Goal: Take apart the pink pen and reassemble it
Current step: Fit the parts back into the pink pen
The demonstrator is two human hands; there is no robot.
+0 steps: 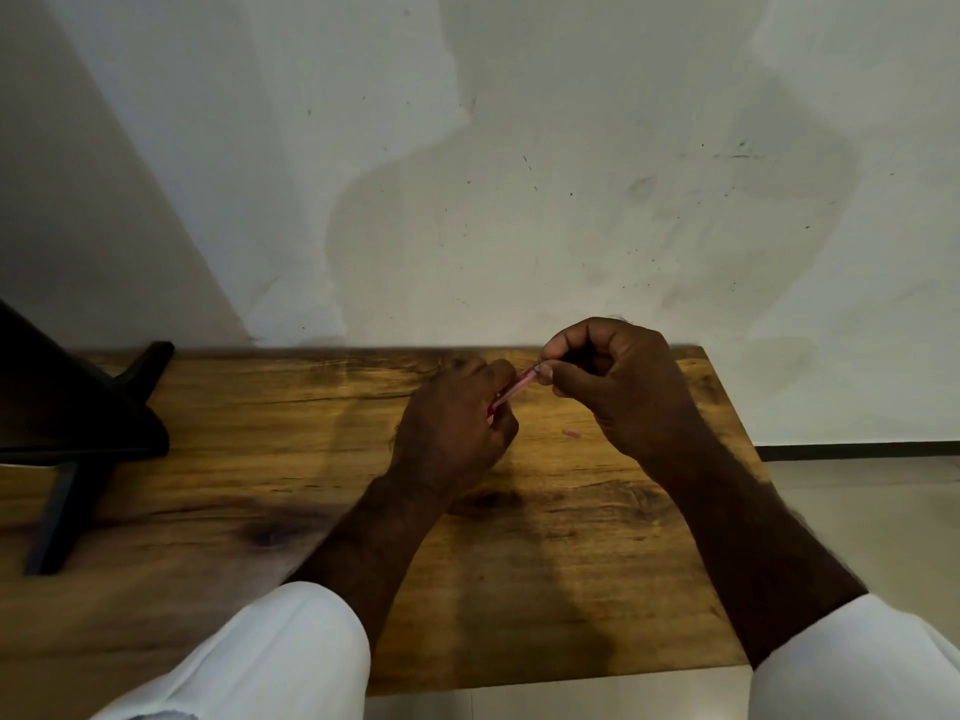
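The pink pen (511, 389) is held slanted above the wooden table (260, 433), between both hands. My left hand (452, 433) wraps around its lower end, hiding most of the barrel. My right hand (618, 387) pinches the pen's upper end between thumb and fingertips. Only a short stretch of pink barrel shows between the two hands. A small pink piece (570, 433) lies on the table just below my right hand; what part it is cannot be told.
A black monitor stand (93, 407) with splayed feet occupies the table's left side. A stained white wall rises right behind the table. The table's right edge drops to a pale tiled floor (857, 491). White sleeves cover both forearms.
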